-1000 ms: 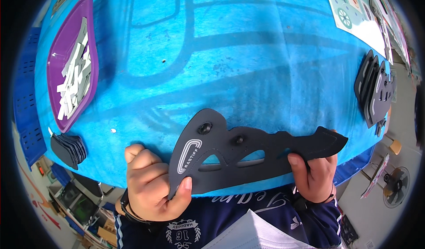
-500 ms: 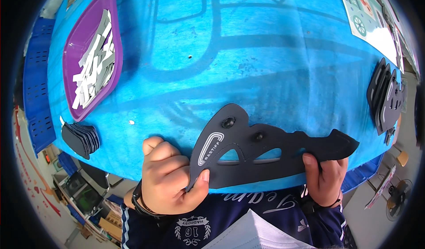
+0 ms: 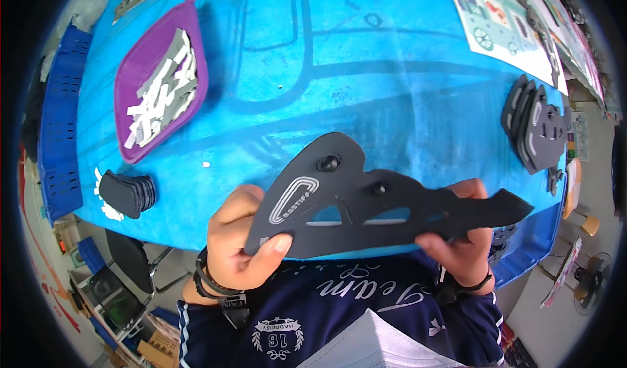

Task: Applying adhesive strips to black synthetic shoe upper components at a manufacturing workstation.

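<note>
Head view: left hand and right hand both have fingers closed on a flat black shaped panel, held level at the near edge of the blue table. Since a second ago the panel has lifted slightly toward the camera, grip unchanged, so it reads as being looked over. Far left a purple tray holds white strips; black stacks sit near left and far right.

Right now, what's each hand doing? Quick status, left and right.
Left hand: closed on the wide end of the black cut-out panel, thumb on its face.
Right hand: closed on the same panel's narrow end.
</note>
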### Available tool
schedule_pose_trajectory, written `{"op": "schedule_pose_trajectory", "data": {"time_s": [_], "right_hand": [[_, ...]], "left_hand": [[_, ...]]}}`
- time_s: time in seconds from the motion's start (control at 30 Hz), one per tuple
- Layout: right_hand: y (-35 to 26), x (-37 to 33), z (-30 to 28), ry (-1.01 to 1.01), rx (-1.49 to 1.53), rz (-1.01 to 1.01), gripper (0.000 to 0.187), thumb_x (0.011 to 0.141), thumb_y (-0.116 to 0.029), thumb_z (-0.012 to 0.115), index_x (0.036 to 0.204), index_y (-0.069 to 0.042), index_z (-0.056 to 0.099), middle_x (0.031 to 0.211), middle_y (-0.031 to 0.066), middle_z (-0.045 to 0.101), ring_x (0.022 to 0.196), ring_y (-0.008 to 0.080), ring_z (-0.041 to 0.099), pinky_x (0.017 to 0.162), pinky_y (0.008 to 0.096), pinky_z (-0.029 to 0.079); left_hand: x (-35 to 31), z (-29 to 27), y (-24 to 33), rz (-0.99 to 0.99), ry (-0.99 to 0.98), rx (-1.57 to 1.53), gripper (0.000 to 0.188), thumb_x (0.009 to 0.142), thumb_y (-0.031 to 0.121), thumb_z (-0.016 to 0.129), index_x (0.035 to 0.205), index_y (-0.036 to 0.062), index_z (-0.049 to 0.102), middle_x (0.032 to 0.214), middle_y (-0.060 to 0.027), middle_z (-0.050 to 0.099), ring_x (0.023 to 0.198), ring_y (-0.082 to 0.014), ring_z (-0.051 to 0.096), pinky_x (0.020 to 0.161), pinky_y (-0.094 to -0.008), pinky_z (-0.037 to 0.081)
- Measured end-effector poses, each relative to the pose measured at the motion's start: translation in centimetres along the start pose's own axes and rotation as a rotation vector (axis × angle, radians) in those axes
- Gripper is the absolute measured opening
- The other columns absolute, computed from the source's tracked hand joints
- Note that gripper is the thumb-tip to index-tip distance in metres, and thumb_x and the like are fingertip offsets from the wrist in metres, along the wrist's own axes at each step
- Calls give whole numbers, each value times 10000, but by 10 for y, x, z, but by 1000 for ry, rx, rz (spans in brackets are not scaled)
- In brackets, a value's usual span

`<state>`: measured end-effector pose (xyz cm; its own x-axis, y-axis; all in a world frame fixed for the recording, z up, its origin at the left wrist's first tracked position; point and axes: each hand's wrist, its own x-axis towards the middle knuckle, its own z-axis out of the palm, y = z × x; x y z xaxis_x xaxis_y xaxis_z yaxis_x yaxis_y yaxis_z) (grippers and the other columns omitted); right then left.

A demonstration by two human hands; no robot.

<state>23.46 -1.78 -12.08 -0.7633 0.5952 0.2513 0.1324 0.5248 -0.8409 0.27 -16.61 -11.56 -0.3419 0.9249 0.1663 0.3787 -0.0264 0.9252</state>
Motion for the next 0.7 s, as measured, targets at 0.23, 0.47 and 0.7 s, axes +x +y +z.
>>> {"op": "schedule_pose_trajectory", "data": {"time_s": [0.23, 0.47, 0.7], "right_hand": [[-24, -11, 30, -33, 692, -49, 330, 741, 16, 657, 1021, 16, 483, 916, 141, 609, 834, 182, 587, 695, 282, 465], [-39, -9, 57, 363, 1125, 168, 233, 720, 77, 658, 886, -17, 524, 803, 42, 584, 765, 119, 560, 748, 270, 445], [-9, -23, 9, 391, 19, -74, 168, 683, 42, 700, 829, 15, 622, 731, 50, 580, 657, 119, 509, 579, 244, 390]], "left_hand": [[-25, 45, 18, -98, 268, -888, 285, 711, -29, 684, 970, -3, 567, 925, -95, 606, 761, -140, 580, 690, -246, 458], [-33, 43, 28, -78, 329, -857, 387, 717, -52, 680, 1065, -17, 515, 963, -77, 594, 798, -99, 558, 708, -229, 457], [-22, -33, 43, 106, -43, -118, 444, 774, 68, 670, 1181, 52, 496, 965, -73, 604, 825, -123, 587, 769, -274, 459]]}}
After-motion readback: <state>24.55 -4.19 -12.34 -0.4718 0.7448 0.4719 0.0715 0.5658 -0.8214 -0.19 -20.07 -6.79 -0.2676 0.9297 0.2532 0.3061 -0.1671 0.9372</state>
